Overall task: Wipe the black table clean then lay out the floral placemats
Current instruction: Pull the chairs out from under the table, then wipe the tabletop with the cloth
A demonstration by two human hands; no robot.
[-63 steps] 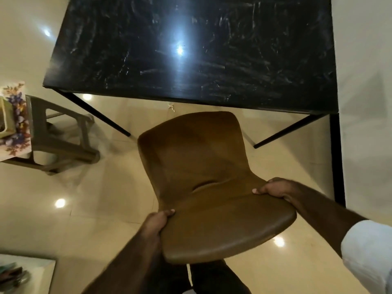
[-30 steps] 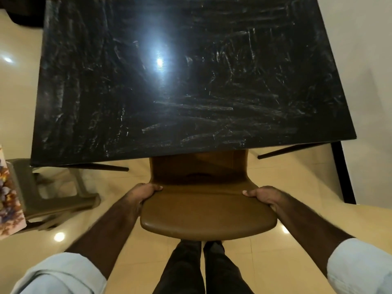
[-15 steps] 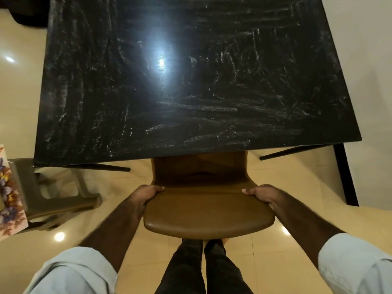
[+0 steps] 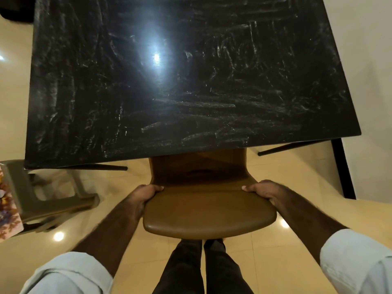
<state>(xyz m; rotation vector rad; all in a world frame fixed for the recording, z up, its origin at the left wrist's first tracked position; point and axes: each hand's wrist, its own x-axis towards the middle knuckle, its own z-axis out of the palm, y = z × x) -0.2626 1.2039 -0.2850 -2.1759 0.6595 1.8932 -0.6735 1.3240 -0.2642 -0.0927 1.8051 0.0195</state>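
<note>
The black table (image 4: 180, 81) fills the upper view, its glossy top covered in pale wipe streaks, with nothing lying on it. A brown leather chair (image 4: 209, 213) stands in front of me, its seat tucked partly under the table's near edge. My left hand (image 4: 142, 197) grips the left side of the chair's backrest. My right hand (image 4: 264, 190) grips the right side. Floral placemats (image 4: 7, 211) show at the far left edge, resting on a stool, mostly cut off by the frame.
A grey plastic stool (image 4: 42, 194) stands at the left, beside the table's corner. A white wall (image 4: 369, 81) runs along the table's right side, with a black strip (image 4: 343, 168) at its base. Black table legs (image 4: 282, 147) slant out below the top. Glossy cream floor tiles lie around.
The chair went from tilted and away from the table to upright with its seat pushed under the near edge. Over the last half second it hardly moved.
</note>
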